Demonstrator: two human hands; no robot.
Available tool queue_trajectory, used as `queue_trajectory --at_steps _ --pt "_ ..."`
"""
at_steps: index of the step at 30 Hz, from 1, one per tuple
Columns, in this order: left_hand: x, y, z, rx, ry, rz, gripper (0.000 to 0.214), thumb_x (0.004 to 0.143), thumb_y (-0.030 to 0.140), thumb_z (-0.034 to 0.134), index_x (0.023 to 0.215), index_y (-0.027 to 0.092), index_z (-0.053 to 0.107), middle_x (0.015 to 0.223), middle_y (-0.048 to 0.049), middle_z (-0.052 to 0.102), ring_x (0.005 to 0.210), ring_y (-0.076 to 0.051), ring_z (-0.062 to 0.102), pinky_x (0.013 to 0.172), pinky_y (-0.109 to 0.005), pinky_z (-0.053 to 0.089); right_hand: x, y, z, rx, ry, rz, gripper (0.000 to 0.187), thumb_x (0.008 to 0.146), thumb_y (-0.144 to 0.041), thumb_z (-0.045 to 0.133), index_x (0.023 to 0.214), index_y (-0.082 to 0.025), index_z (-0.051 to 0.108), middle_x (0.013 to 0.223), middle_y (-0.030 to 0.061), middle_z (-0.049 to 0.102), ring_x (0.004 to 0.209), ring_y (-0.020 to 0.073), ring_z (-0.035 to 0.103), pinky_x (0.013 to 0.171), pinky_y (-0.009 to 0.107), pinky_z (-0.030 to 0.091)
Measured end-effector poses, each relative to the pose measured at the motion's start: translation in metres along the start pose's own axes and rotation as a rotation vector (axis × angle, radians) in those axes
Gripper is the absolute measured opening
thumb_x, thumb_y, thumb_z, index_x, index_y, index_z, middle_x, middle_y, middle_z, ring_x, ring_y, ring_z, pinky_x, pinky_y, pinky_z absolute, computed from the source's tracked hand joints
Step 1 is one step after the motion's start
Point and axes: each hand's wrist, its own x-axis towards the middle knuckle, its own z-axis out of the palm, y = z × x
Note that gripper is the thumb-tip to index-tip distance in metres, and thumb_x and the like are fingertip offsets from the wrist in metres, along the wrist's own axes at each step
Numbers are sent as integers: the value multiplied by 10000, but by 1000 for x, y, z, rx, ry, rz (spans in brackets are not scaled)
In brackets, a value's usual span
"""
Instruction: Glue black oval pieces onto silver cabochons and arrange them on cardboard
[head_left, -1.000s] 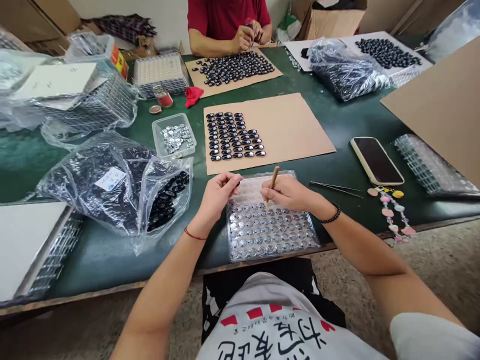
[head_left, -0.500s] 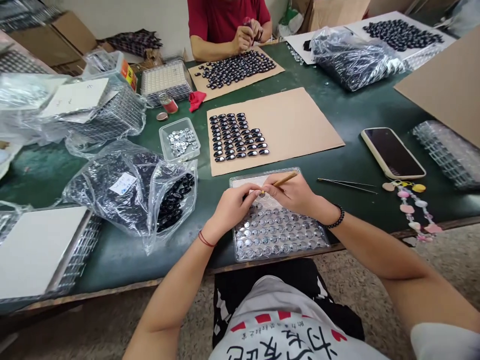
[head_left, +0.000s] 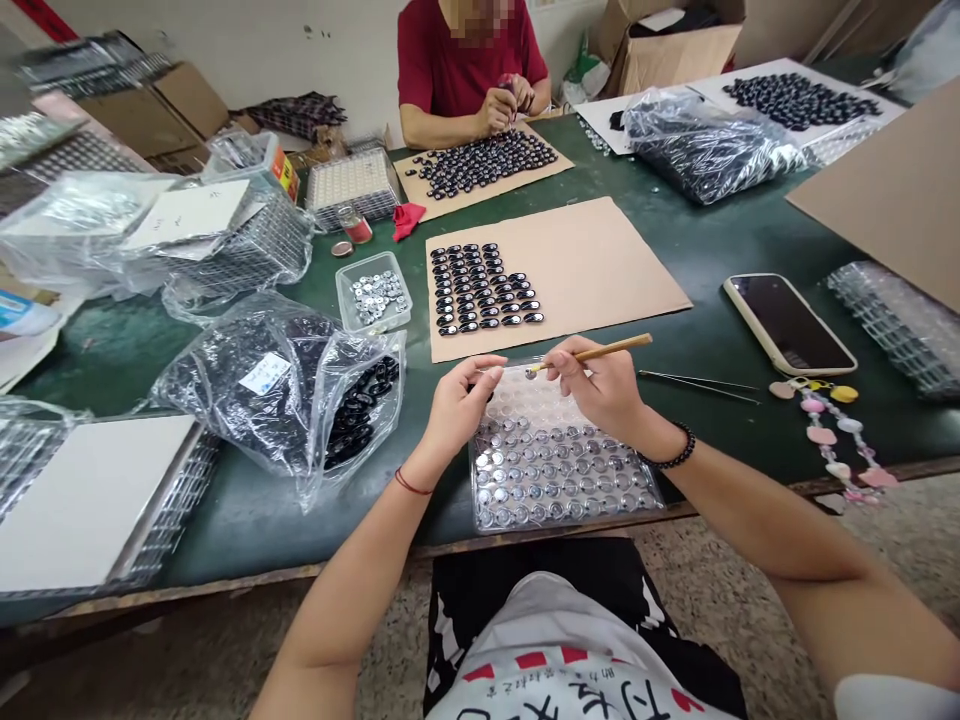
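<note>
My left hand (head_left: 459, 405) pinches a small black piece (head_left: 471, 386), mostly hidden between thumb and fingers. In my right hand (head_left: 604, 400) is a slim wooden stick (head_left: 619, 346), held like a pen. At the stick's tip sits a small round silver piece (head_left: 531, 373), a little apart from my left fingertips. Below both hands lies a clear plastic tray (head_left: 480, 520), its lower rows filled with round silver pieces (head_left: 551, 470). Beyond the hands, black oval pieces (head_left: 469, 290) stand in rows on the left part of a cardboard sheet (head_left: 600, 260).
A plastic box (head_left: 373, 312) of silver discs and a bag (head_left: 217, 385) of black pieces lie left. Tweezers (head_left: 701, 381) and a phone (head_left: 787, 322) lie right. Across the table, a co-worker's hands (head_left: 502, 105) work over black pieces (head_left: 487, 160) on cardboard.
My hands have moved apart. My right hand has drawn the stick away to the right, and the silver piece at its tip now shows. The camera view has tilted up slightly.
</note>
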Motion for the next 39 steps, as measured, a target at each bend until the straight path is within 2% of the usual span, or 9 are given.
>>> queue_trajectory --at_steps 7,11,14,18,20,22,27,31,39 --pt "-10 1 14 -24 -106 56 317 754 376 564 965 153 642 526 48 424 451 -55 330 436 -184 279 -4 -7 5 371 -8 112 257 865 -370 460 797 -157 585 647 0 616 429 71 554 402 191 429" --pt "-4 -3 7 24 -59 116 297 747 388 574 918 161 658 524 44 429 444 -53 339 436 -183 287 -3 -6 3 554 172 101 274 873 -376 441 771 -170 590 585 -13 596 395 77 537 361 203 427" --pt "24 -2 -26 32 184 130 342 767 423 538 956 160 648 547 28 469 433 -61 354 429 -193 301 -1 -4 1 618 302 84 272 872 -375 447 749 -182 594 558 -21 578 377 75 519 344 206 414" --pt "64 0 -76 217 771 265 384 770 411 550 1067 168 560 830 -44 590 614 -105 488 581 -228 388 -2 -3 0 626 285 62 260 865 -359 465 740 -178 602 561 -21 570 379 75 517 356 214 412" --pt "69 -3 -81 327 872 330 391 756 397 576 1078 181 521 990 -65 581 739 -129 526 686 -250 398 -1 -2 0 621 272 72 253 866 -349 468 745 -173 604 567 -17 572 381 76 518 359 217 407" --pt "63 -8 -67 372 777 334 318 770 404 554 988 173 533 952 -60 585 749 -133 538 701 -253 396 1 2 1 604 275 90 253 868 -344 466 747 -169 603 564 -14 574 375 75 513 359 217 401" --pt "23 -12 -8 261 209 275 230 840 350 452 976 169 494 677 6 553 641 -109 526 625 -223 390 4 6 1 560 280 88 258 878 -333 444 756 -165 598 570 -9 569 376 78 506 362 222 395" --pt "3 -5 12 265 -85 258 233 796 382 513 808 163 593 602 14 554 551 -95 480 539 -210 358 0 5 2 446 208 10 239 887 -295 426 772 -169 593 597 -8 563 409 75 510 388 213 397" --pt "1 -4 12 322 -37 246 284 629 421 685 754 166 674 635 -8 640 525 -99 502 517 -211 377 -5 7 5 22 -15 -286 176 865 -222 434 771 -180 578 666 13 608 579 111 562 546 230 423"
